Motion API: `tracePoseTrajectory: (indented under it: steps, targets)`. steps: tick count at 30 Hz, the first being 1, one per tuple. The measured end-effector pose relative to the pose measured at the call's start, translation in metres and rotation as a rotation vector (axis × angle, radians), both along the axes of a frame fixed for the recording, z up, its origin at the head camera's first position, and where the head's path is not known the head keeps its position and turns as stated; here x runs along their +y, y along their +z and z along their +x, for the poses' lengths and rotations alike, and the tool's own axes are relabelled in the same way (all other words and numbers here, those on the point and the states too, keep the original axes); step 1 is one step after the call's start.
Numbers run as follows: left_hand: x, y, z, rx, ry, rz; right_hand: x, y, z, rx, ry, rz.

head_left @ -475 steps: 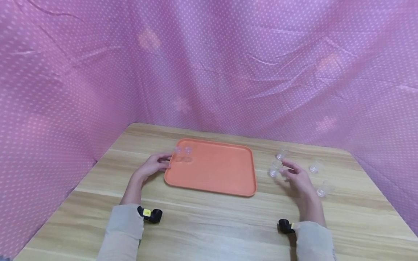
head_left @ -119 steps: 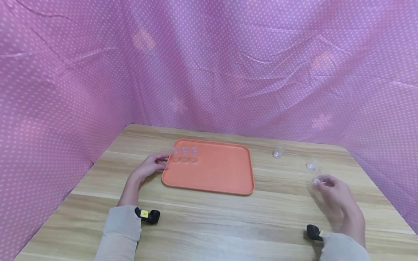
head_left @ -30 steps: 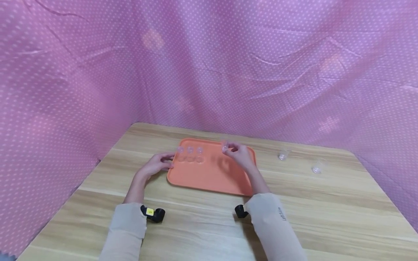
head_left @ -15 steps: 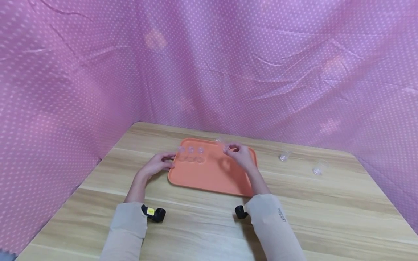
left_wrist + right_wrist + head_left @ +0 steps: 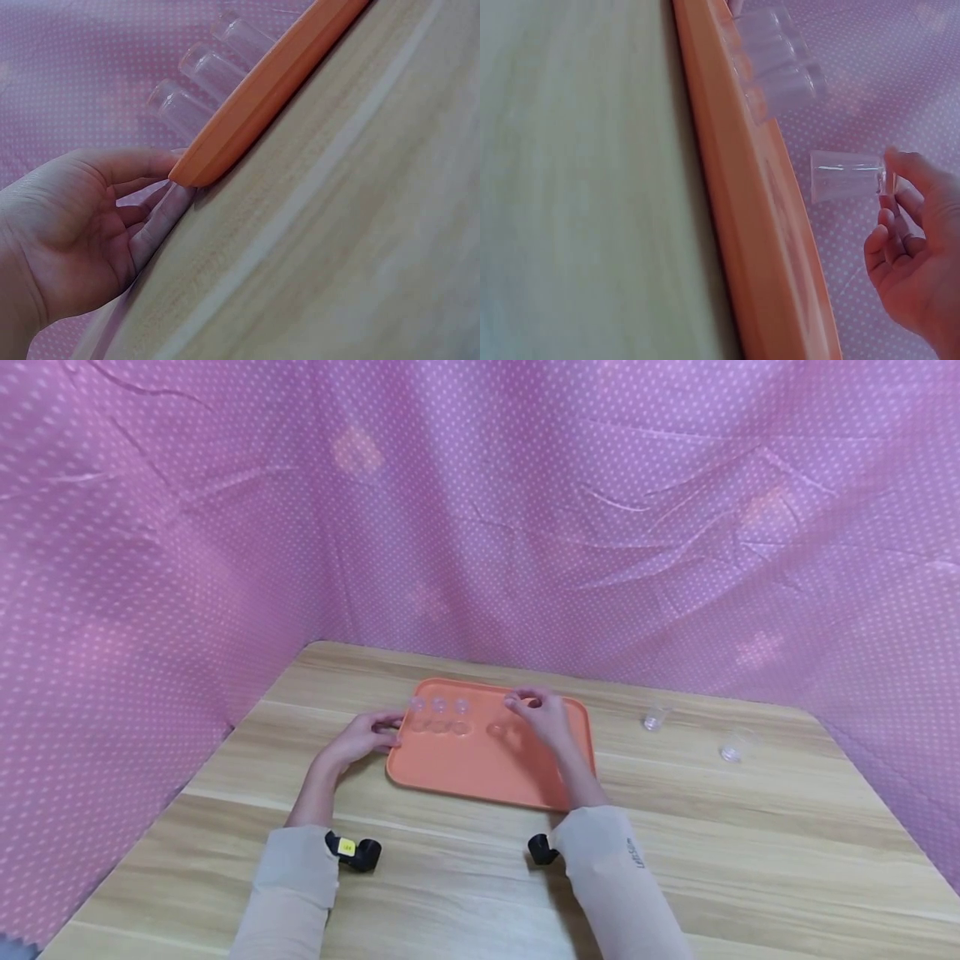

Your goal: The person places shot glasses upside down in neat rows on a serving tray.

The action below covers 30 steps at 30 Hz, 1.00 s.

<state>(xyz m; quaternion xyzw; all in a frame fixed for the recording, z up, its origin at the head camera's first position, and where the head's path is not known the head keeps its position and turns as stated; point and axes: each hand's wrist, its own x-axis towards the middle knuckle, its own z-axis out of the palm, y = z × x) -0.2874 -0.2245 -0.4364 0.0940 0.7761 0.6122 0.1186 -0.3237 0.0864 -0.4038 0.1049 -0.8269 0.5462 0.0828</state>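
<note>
Left hand (image 5: 356, 742) at nine o'clock, thumb and fingers pinch orange tray (image 5: 480, 777) by its edge. Right hand (image 5: 546, 718) near twelve, other fingers curled, pinches clear cup (image 5: 846, 177) base-up over tray; contact unclear. Three cups (image 5: 438, 704) at ten, two loose cups (image 5: 654, 718) toward three.

Held cup (image 5: 845, 177) now upside down

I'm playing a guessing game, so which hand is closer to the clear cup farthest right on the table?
Right. The right hand pinches another cup over the tray, left of the far-right cup; the left hand is farther, at the tray's left edge.
</note>
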Motion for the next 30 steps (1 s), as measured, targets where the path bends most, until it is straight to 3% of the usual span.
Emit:
tracePoseTrajectory:
  steps: [10,19,30]
  targets:
    - [0.001,0.001,0.001,-0.011,0.011,-0.003,-0.022,-0.005,-0.003,0.010,0.001,-0.035]
    - [0.003,0.003,0.001,-0.028,0.024,-0.001,-0.034,-0.010,-0.002,0.043,0.040,0.082]
    - [0.001,0.001,0.000,-0.023,0.003,0.025,-0.040,-0.014,-0.003,0.051,0.036,0.112]
